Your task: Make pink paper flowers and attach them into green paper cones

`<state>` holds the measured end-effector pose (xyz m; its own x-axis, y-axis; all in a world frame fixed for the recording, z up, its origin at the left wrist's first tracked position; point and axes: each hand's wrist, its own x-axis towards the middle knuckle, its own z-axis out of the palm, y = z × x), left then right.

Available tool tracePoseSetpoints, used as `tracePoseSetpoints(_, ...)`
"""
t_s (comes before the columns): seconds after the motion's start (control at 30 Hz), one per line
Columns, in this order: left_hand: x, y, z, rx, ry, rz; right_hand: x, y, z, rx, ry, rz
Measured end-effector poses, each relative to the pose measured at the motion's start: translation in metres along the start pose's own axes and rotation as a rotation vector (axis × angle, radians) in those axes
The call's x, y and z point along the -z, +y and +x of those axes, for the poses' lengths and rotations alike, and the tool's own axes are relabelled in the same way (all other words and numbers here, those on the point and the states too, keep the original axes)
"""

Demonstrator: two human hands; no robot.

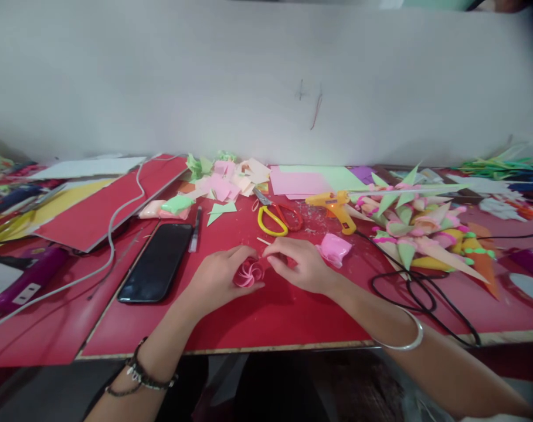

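My left hand (226,272) is curled around a small pink swirl-shaped piece (249,274), which looks like a flower with curved petals. Close beside it, my right hand (299,264) is closed in a pinch on a thin pale stick (263,241) whose tip pokes out past the fingers. Just beyond the hands lie scissors (272,220) with one yellow and one red handle. To the right of my right hand sits a crumpled pink packet (335,249). A yellow glue gun (334,208) rests behind that packet.
A black phone (156,264) and a slim pen-like knife (195,231) lie left of my hands. At right, a heap of paper cone flowers (418,225) stands near a looping black cable (424,293). Paper scraps (226,179) and pink sheets (296,180) line the back wall.
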<state>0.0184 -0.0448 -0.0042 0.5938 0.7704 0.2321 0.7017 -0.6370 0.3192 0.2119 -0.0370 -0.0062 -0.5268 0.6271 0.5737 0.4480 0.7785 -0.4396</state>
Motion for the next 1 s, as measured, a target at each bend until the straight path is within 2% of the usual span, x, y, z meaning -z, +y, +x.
tracePoseSetpoints(0.3,0.007,0.002,0.0,0.018,-0.038,-0.043,-0.002,0.004,0.002,-0.067,-0.032,0.039)
tracePoseSetpoints(0.4,0.005,0.002,0.001,-0.001,-0.046,-0.083,-0.004,0.006,0.002,-0.081,-0.055,0.039)
tracePoseSetpoints(0.57,0.0,0.002,-0.002,0.026,-0.073,-0.028,-0.005,0.008,0.004,-0.13,-0.091,0.06)
tracePoseSetpoints(0.7,0.008,-0.001,0.003,0.034,0.01,-0.136,-0.006,0.011,0.003,-0.147,-0.066,0.071)
tracePoseSetpoints(0.8,0.021,-0.02,0.025,0.07,0.149,-0.208,-0.005,0.015,0.002,-0.15,-0.058,0.063)
tracePoseSetpoints(0.9,0.029,-0.054,0.056,0.183,0.203,-0.109,-0.005,0.018,0.002,-0.157,-0.062,0.045)
tracePoseSetpoints(1.0,0.024,-0.089,0.079,0.257,0.202,-0.028,-0.003,0.021,0.002,-0.161,-0.07,0.02)
